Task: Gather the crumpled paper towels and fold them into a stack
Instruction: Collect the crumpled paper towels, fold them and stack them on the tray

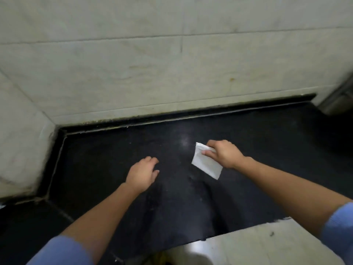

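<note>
Black counter, wall behind | right hand pinches towel (left hand relaxed)

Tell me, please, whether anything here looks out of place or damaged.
Nothing looks spilled or askew. The right hand holds a neatly folded paper towel; one blemish is a small rusty stain on the wall tile.

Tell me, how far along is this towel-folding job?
Done: the one paper towel in view looks folded into a flat rectangle, not crumpled. In hand: the right hand pinches it at one end over the black counter; the left hand is empty, fingers relaxed. Left: no crumpled towels or stack show here, so I cannot tell what remains.
</note>
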Available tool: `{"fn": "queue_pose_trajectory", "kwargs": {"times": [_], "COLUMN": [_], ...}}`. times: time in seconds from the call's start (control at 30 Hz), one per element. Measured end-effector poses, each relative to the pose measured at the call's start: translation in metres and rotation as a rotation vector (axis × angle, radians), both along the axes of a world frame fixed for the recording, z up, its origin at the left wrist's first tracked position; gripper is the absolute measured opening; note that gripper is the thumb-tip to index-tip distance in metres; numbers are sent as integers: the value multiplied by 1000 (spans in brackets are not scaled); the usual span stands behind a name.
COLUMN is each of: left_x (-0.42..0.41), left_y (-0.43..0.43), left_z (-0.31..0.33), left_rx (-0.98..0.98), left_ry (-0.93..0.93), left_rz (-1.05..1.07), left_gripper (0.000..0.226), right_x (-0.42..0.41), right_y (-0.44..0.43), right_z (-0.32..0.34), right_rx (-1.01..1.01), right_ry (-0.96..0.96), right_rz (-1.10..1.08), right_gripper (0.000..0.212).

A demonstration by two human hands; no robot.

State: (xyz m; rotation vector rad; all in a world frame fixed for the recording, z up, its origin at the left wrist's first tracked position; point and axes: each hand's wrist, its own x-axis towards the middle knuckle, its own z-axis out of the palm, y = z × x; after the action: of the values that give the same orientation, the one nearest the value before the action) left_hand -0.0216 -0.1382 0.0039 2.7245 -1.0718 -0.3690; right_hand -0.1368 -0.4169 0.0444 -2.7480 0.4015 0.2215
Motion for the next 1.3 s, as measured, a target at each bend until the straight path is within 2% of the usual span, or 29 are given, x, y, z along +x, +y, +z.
{"fn": "queue_pose_trajectory", "kwargs": {"times": [0.17, 0.43, 0.67, 0.9, 1.07, 1.3], "left_x": [-68, -223, -319, -380, -411, -424], "left_y": [-136, -354, -515, -689, -806, -935], "left_z": [25, 38, 49, 49, 77, 128], "left_rx": [-37, -68, -82, -191, -279, -463], "left_ry": [-108, -58, -91, -82, -54, -89], "left_rz": [-217, -512, -781, -925, -993, -992], "left_gripper": [34, 32, 31, 26, 22, 18], "right_x": [-120, -332, -462, -541, -569, -577], "right_y": [-110, -259, -360, -491, -592, -718], "right_z": [20, 35, 30, 35, 65, 129], "right_rx": [-108, -185, -211, -247, -221, -300], "right_ry": [-61, -50, -50, -53, -64, -189], "right_rz": [-166, -420, -625, -742, -815, -743], "right_gripper": [34, 33, 36, 36, 37, 31]}}
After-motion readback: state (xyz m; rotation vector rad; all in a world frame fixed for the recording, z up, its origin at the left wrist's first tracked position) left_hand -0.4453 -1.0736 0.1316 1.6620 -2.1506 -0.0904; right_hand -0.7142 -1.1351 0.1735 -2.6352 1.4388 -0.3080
